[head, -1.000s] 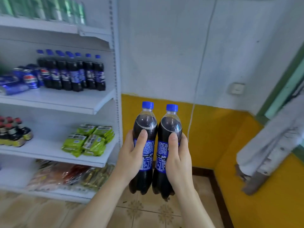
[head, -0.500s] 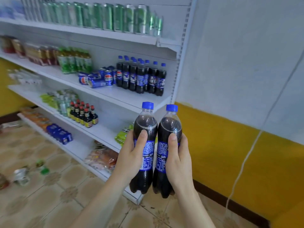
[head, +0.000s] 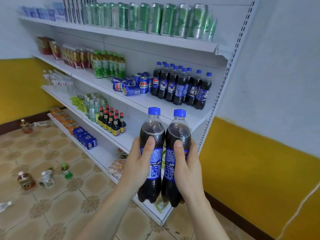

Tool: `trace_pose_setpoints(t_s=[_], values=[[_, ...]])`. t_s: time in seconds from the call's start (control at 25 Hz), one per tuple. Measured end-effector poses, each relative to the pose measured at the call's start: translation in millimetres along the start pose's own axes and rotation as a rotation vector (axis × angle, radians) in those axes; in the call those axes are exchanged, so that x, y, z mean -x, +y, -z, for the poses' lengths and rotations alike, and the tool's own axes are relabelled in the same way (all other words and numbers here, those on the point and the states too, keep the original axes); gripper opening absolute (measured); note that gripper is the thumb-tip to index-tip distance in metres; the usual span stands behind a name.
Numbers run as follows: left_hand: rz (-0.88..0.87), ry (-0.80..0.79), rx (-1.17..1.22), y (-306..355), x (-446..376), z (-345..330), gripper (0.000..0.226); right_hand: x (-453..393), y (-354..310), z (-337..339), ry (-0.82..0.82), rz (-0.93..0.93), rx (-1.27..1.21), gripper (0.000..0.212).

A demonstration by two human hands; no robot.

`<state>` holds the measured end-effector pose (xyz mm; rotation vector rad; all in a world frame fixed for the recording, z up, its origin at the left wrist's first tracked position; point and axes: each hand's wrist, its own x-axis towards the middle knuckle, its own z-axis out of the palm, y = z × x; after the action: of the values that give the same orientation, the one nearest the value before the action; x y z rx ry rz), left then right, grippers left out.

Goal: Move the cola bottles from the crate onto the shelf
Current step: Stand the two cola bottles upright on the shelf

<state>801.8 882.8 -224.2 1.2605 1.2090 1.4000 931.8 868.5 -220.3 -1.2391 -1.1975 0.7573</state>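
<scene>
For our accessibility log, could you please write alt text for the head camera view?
Each hand, left hand and right hand, grips an upright cola bottle, left bottle and right bottle, side by side before a white shelf that already holds cola bottles and blue cans.

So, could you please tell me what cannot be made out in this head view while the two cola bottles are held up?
- Crate: not in the frame.
- Fingers of the left hand and right hand: hidden behind the left cola bottle and right cola bottle.
- Label text on both: too small to read.
- Rear shelved cola bottles: hidden behind the front ones.
- Top-shelf green cans: cut off by the upper edge.
</scene>
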Motion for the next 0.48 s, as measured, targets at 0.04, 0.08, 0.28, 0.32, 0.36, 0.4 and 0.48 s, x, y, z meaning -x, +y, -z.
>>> trace_pose_setpoints(t_s=[0.04, 0.08, 0.28, 0.32, 0.36, 0.4, 0.48], values=[[-0.001, -0.011, 0.006, 0, -12, 7, 0.043, -7, 0, -11, 0.008, -0.003, -0.013, 0.057], [0.003, -0.027, 0.012, 0, -24, 15, 0.041, -13, -1, -22, 0.017, -0.006, -0.023, 0.057], [0.019, -0.167, 0.090, -1, -91, 54, 0.021, -47, -3, -80, 0.088, 0.007, -0.055, 0.055], [0.022, -0.186, 0.090, -3, -101, 57, 0.024, -52, -2, -87, 0.109, 0.007, -0.059, 0.054], [0.024, -0.200, 0.094, -5, -110, 60, 0.028, -58, 0, -93, 0.131, 0.000, -0.061, 0.053], [0.020, -0.209, 0.092, -7, -119, 62, 0.033, -64, 2, -98, 0.148, -0.008, -0.059, 0.054], [0.007, -0.241, 0.063, -10, -139, 65, 0.039, -76, 4, -108, 0.172, -0.013, -0.051, 0.055]])
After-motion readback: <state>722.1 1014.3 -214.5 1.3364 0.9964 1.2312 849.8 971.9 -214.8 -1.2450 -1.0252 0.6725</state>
